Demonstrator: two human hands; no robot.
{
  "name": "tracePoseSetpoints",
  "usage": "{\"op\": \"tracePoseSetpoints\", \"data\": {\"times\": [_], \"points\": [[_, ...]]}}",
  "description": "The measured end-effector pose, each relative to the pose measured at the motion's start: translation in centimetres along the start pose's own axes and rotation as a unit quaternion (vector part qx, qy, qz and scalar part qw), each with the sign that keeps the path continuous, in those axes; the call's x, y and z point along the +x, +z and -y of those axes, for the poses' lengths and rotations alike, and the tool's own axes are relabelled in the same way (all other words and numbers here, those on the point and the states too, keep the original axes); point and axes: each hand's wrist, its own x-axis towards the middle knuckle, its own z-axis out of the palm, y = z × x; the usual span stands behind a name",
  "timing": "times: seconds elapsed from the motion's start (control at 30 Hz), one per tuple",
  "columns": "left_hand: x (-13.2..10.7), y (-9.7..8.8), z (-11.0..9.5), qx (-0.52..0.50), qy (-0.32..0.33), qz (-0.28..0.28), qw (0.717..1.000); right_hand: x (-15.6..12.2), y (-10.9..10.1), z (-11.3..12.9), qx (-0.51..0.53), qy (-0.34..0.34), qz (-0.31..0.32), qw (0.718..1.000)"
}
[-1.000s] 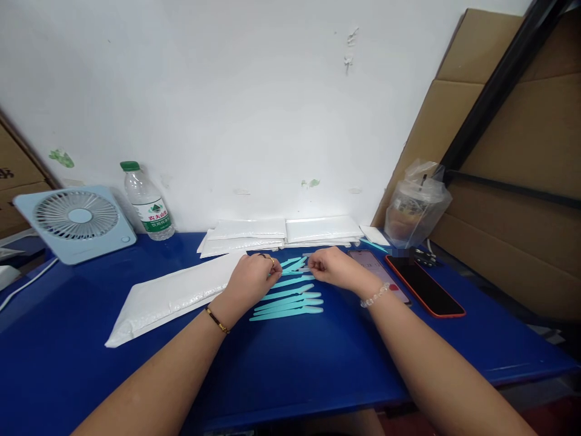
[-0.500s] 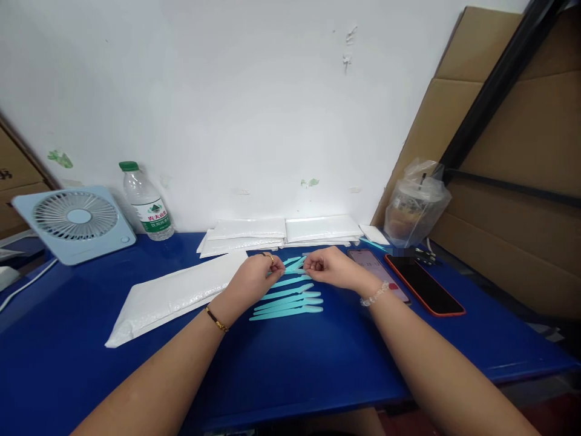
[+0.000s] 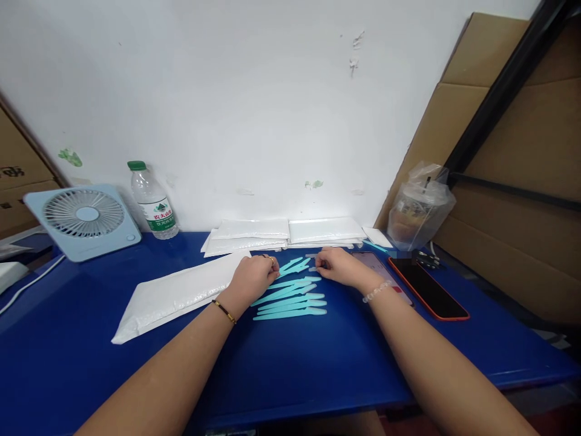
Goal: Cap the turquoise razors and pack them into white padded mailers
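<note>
Aligning turquoise eyebrow razors (image 3: 294,300) appears underway. Left hand (image 3: 255,276) and right hand (image 3: 338,266): apart; grips cannot be determined. Next move likely requires parallel placement.

Soft, even indoor light, moderately bright; source out of view. Wall (image 3: 245,115) brightest, greying toward upper left. Cardboard (image 3: 512,145) at right much dimmer; space below worktop (image 3: 354,357) near black. Worktop faintly glossy, pale streak along near right edge. Small highlights on clear bag (image 3: 420,209) and bottle (image 3: 154,203). Shadows faint, soft-edged. Wide-angle stretch: forearms (image 3: 417,339) swell toward lower corners, fan (image 3: 86,221) skewed. Teal strips (image 3: 290,312) fairly clear; tips near fingers (image 3: 321,260) softer. Blurred patch over top of phone (image 3: 431,290).
</note>
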Motion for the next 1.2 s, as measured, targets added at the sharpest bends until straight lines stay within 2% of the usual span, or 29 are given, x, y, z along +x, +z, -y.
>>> {"op": "tracePoseSetpoints", "data": {"times": [0.43, 0.6, 0.7, 0.8, 0.9, 1.0, 1.2], "points": [[0.0, -0.3, -0.1, 0.02, 0.022, -0.015, 0.999, 0.6, 1.0, -0.6, -0.016, -0.023, -0.02, 0.999], [0.1, -0.5, -0.4, 0.033, 0.039, -0.013, 0.999, 0.7, 1.0, 0.6, -0.004, -0.067, -0.022, 0.997], [0.0, -0.5, -0.5, 0.02, 0.062, -0.007, 0.998, 0.3, 0.4, 1.3, 0.046, -0.084, 0.009, 0.995], [-0.1, -0.4, -0.4, -0.031, 0.065, 0.013, 0.997, -0.3, -0.6, 0.7, 0.098, -0.052, 0.032, 0.993], [-0.1, -0.2, -0.3, -0.046, 0.052, -0.005, 0.998, -0.4, -0.9, -0.9, 0.071, 0.016, -0.037, 0.997], [0.0, 0.1, -0.2, -0.029, 0.046, -0.02, 0.998, 0.2, -0.1, -2.1, 0.033, 0.046, -0.101, 0.993], [0.3, 0.2, -0.3, -0.012, 0.017, -0.011, 1.0, 1.8, 1.9, -2.3, 0.05, 0.084, -0.079, 0.992]]}}
